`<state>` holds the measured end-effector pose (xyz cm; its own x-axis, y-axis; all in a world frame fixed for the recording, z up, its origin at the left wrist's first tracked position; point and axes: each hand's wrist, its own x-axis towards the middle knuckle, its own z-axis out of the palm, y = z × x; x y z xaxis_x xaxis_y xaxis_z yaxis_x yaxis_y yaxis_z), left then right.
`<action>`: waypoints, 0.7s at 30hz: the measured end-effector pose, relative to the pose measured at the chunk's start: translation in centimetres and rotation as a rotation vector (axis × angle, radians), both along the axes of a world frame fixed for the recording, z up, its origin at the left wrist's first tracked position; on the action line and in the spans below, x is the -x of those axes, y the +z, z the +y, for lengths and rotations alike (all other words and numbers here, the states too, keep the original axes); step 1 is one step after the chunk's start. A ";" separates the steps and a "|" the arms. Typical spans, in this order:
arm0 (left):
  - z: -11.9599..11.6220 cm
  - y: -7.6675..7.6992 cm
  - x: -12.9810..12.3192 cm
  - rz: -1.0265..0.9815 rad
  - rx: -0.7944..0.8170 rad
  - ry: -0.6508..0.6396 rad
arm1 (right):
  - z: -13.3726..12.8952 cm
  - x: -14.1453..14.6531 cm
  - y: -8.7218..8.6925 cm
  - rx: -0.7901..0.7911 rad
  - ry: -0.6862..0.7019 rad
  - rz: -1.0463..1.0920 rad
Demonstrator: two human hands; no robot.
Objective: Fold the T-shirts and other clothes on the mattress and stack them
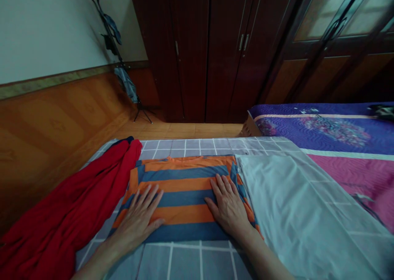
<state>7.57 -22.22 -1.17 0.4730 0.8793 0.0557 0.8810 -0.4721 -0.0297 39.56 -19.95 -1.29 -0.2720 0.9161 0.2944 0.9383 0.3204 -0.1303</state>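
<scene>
Orange-and-blue striped shirt [184, 198] is lying under the left hand [142, 214] and right hand [227, 206], both resting with fingers spread.

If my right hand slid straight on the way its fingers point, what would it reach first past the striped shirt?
Your right hand would probably meet the checked sheet just beyond the striped shirt's far edge; depth is hard to judge.
</scene>
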 end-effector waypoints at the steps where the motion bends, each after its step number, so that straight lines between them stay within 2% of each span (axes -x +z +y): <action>1: -0.6 -0.3 1.3 0.008 -0.027 0.051 | 0.1 -0.1 -0.1 -0.007 0.004 -0.006; 4: -2.2 -0.8 3.6 0.014 -0.068 0.163 | 0.4 -0.3 -0.3 -0.027 0.018 -0.019; 9: -2.5 -0.5 3.4 -0.046 -0.047 0.194 | -0.3 0.6 -0.2 -0.053 0.045 -0.005; 14: -2.3 -0.1 3.2 -0.097 -0.008 0.211 | -3.5 3.0 -0.1 -0.005 0.266 -0.055; 18: -2.4 -0.1 3.2 -0.132 -0.015 0.198 | -4.4 5.1 0.6 0.048 0.265 -0.057; 21: -2.4 -0.1 3.1 -0.153 -0.072 0.181 | -3.8 8.5 2.1 0.107 0.310 -0.027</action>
